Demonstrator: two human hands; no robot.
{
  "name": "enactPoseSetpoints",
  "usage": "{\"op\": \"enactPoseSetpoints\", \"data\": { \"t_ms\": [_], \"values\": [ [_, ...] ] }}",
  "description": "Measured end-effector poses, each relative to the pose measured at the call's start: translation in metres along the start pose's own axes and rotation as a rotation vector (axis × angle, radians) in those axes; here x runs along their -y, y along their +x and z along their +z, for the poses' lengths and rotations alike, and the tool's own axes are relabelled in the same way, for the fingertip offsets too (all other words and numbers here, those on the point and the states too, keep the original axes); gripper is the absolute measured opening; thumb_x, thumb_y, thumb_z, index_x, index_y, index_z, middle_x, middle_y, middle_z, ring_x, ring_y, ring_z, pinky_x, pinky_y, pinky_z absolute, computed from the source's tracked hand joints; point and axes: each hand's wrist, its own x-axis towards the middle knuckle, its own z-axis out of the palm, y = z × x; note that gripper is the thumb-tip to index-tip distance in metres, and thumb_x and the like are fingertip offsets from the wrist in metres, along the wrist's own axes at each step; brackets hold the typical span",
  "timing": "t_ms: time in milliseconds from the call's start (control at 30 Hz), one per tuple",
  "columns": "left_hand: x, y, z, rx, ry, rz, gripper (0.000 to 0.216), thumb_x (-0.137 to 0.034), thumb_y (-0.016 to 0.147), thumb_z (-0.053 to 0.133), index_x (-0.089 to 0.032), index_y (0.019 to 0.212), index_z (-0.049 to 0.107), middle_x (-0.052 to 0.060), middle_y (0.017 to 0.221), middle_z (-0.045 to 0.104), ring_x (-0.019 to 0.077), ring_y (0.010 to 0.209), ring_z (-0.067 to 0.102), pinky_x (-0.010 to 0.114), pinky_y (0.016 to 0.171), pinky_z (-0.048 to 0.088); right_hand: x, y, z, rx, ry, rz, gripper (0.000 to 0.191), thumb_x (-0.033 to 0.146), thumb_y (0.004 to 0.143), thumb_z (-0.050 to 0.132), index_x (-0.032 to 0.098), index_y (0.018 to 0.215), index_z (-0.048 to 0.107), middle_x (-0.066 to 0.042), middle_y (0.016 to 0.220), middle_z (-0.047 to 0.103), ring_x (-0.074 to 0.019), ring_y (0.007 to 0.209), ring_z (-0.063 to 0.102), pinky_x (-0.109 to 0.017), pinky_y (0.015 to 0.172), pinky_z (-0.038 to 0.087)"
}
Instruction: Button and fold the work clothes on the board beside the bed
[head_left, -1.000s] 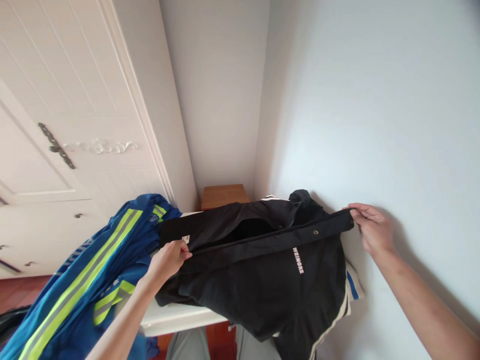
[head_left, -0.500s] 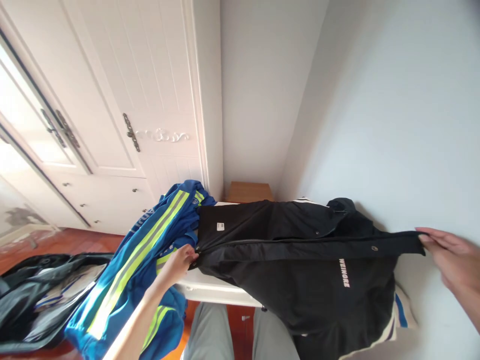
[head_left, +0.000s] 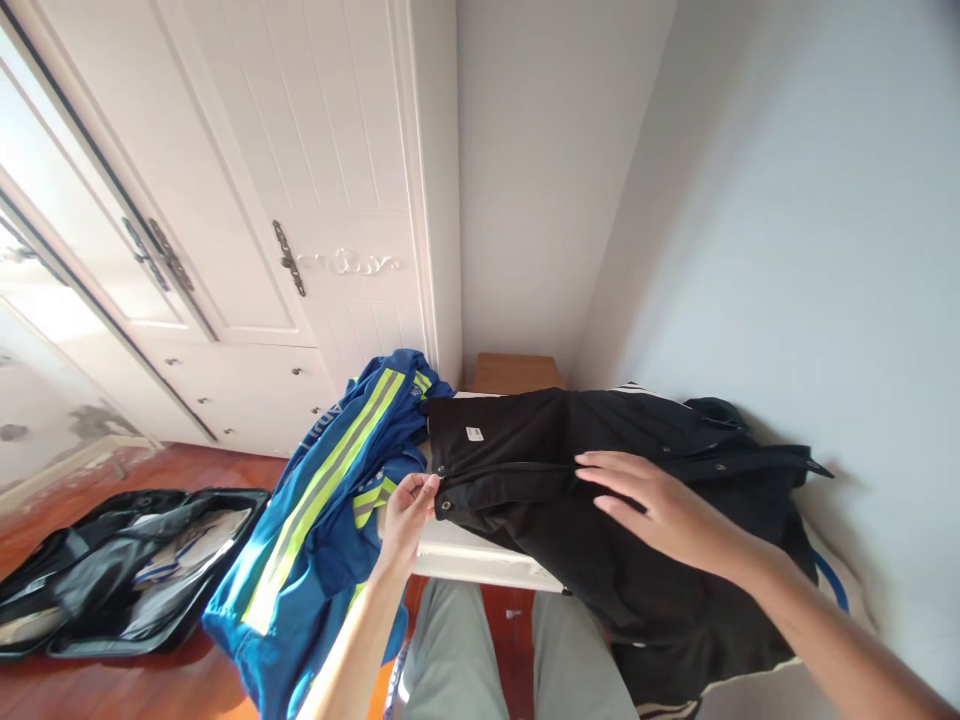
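— Where did the jacket (head_left: 600, 480) lie?
— Across the table (head_left: 480, 562), against the wall (head_left: 787, 250); a second jacket (head_left: 330, 510) hung off the table's left end.
— And beyond?
— A wardrobe (head_left: 300, 200) stood behind on the left; an open bag (head_left: 112, 570), it seemed, lay on the floor (head_left: 90, 680) further left.

two hands (head_left: 409, 512), one black jacket (head_left: 600, 480), one blue jacket (head_left: 330, 500), one open bag (head_left: 112, 570)

From my remote seat I can't read the small white label (head_left: 474, 433) just beyond my left hand (head_left: 409, 512), my right hand (head_left: 660, 508) hides the black snap-front jacket (head_left: 600, 520) beneath it, and the picture's bottom edge cuts that jacket's hem.
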Motion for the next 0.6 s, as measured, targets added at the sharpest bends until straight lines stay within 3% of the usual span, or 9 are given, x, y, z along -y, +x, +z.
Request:
{"op": "enactPoseSetpoints", "data": {
  "t_ms": [133, 267, 333, 433, 600],
  "values": [
    [0.000, -0.008, 0.001, 0.035, 0.026, 0.049, 0.043, -0.053, 0.068, 0.076, -0.016, 0.079, 0.058, -0.003, 0.059, 0.057, 0.0078, 0.051, 0.050, 0.018, 0.051, 0.040, 0.052, 0.057, 0.055, 0.157, 0.091, -0.144, 0.046, 0.026, 0.090, 0.058, 0.023, 0.135, 0.054, -0.008, 0.139, 0.053, -0.0242, 0.129, 0.048, -0.042, 0.110, 0.038],
    [0.003, -0.009, 0.001, 0.050, 0.058, 0.077, 0.042, -0.054, 0.070, 0.074, -0.016, 0.080, 0.058, -0.003, 0.060, 0.058, 0.0091, 0.053, 0.051, 0.020, 0.053, 0.042, 0.069, 0.088, 0.097, 0.181, -0.017, -0.128, 0.044, 0.031, 0.083, 0.069, 0.015, 0.124, 0.060, -0.013, 0.114, 0.066, -0.0274, 0.109, 0.059, -0.040, 0.096, 0.046],
    [0.005, -0.008, 0.001, 0.043, 0.073, 0.087, 0.043, -0.055, 0.069, 0.075, -0.015, 0.077, 0.059, -0.003, 0.058, 0.057, 0.0079, 0.052, 0.049, 0.019, 0.051, 0.038, 0.072, 0.091, 0.110, 0.204, -0.062, -0.090, 0.036, 0.033, 0.081, 0.072, 0.014, 0.110, 0.065, -0.010, 0.100, 0.069, -0.0266, 0.095, 0.063, -0.038, 0.086, 0.048],
    [0.007, -0.007, 0.003, 0.047, 0.073, 0.079, 0.044, -0.054, 0.065, 0.078, -0.014, 0.073, 0.060, -0.003, 0.059, 0.056, 0.0065, 0.052, 0.046, 0.017, 0.050, 0.033, 0.073, 0.083, 0.119, 0.225, -0.068, -0.097, 0.023, 0.030, 0.083, 0.071, 0.015, 0.100, 0.065, -0.008, 0.094, 0.069, -0.0245, 0.088, 0.064, -0.034, 0.080, 0.046],
    [0.005, -0.008, 0.011, 0.098, -0.036, -0.094, 0.046, -0.054, 0.063, 0.079, -0.016, 0.073, 0.056, -0.004, 0.059, 0.055, 0.0051, 0.048, 0.044, 0.017, 0.047, 0.031, 0.071, 0.058, 0.117, 0.200, -0.060, -0.122, 0.010, 0.026, 0.088, 0.065, 0.017, 0.092, 0.065, -0.006, 0.089, 0.068, -0.0216, 0.085, 0.062, -0.030, 0.076, 0.044]
  ]
}}
